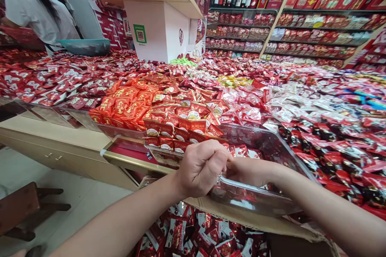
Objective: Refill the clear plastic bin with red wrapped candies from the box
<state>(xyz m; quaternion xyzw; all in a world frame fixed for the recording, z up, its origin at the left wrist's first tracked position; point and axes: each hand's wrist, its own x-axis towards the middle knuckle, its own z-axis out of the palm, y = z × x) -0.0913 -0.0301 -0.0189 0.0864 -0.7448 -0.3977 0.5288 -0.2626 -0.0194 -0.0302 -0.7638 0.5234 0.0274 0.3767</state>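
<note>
At the lower left of the frame, open floor (33, 164) lay beyond your left forearm. Left of centre, DURIAN packets (181, 124) stood stacked just past your left hand (203, 168). That hand was curled into a fist at the centre; whether it held anything couldn't be told. Below it, at bottom centre, the box packets (177, 233) lay with long axes every which way, the cardboard box's (256, 217) flap edge between. Just right of centre, your right hand (251, 170) crossed the clear bin's (256, 202) near rim, its fingers hidden, grip unreadable. The bin packets (241, 151) lay just above it in the frame; it seemed the nearer hand. The bin's right wall bounded sideways room; above was open.
</note>
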